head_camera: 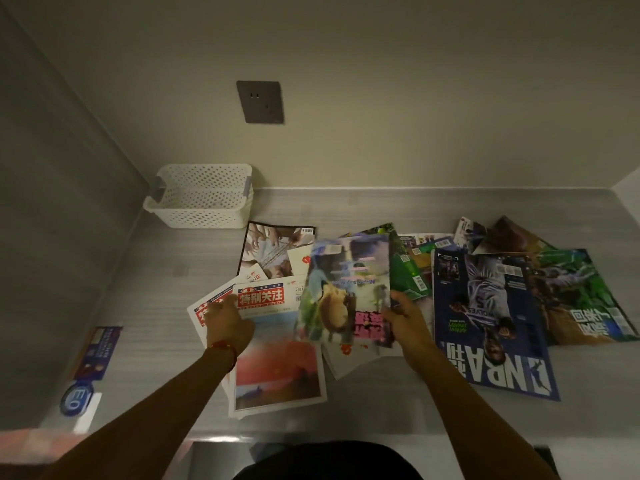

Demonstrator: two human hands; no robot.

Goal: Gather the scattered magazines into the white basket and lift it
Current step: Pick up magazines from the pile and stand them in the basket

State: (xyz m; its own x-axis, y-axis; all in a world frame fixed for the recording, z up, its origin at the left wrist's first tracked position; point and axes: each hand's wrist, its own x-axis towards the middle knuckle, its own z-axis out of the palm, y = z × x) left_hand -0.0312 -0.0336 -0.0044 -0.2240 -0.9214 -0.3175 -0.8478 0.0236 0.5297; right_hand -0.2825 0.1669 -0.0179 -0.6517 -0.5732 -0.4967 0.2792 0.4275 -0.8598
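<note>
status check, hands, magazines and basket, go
Left hand flat on red-titled magazine. Right hand gripping blurred colourful magazine, lifted off the pile. White basket empty, back left corner. Path to it clear.

A dark wall socket [260, 102] sits above the grey counter [145, 306]; a blue sticker [77, 399] marks the left panel.

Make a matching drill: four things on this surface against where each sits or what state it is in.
Things:
1. white basket
2. NBA magazine
3. right hand
4. left hand

States:
A. pressing on the red-titled magazine
B. far left corner, no magazines inside
C. lying flat, right of both hands
D. holding a blurred, colourful magazine

Pairs: 1-B, 2-C, 3-D, 4-A
</note>
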